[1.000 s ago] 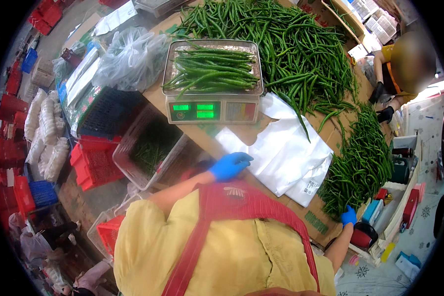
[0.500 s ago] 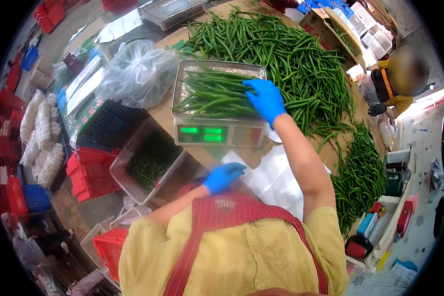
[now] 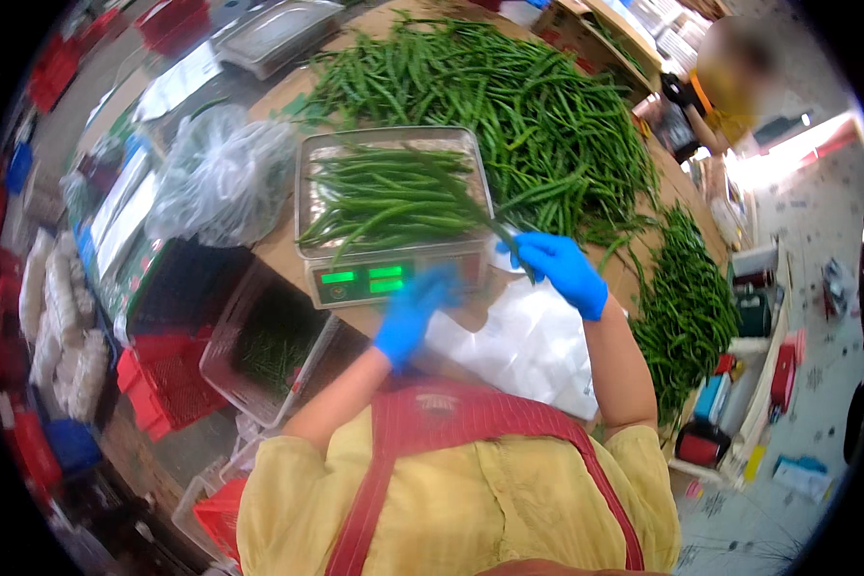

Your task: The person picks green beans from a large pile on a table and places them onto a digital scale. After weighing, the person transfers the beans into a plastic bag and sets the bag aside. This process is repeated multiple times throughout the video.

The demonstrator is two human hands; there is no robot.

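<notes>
My right hand (image 3: pixel 564 274), in a blue glove, pinches the near end of a long green chili pepper (image 3: pixel 497 230) beside the scale's right corner. The pepper slants up and left over the tray. Several green chili peppers (image 3: pixel 389 206) lie side by side in the metal tray of a digital scale (image 3: pixel 456 274) with lit green displays. Just before the scale's front panel is my left hand (image 3: pixel 413 317), also blue-gloved. Motion smears its fingers. White plastic sheets or bags (image 3: pixel 523 350) lie on the table below my right hand.
A big heap of green chili peppers (image 3: pixel 547 125) spreads behind the scale, with another heap (image 3: pixel 682 317) at the right. A grey crate (image 3: pixel 274 413) holding some peppers stands left, beside a red crate (image 3: pixel 168 384). Clear plastic bags (image 3: pixel 226 173) lie nearby. Far right, a person (image 3: pixel 730 106) works.
My right hand has drawn back from the tray toward me and right, now with a pepper in it. My left hand has moved up toward the scale's front. The view has shifted slightly.
</notes>
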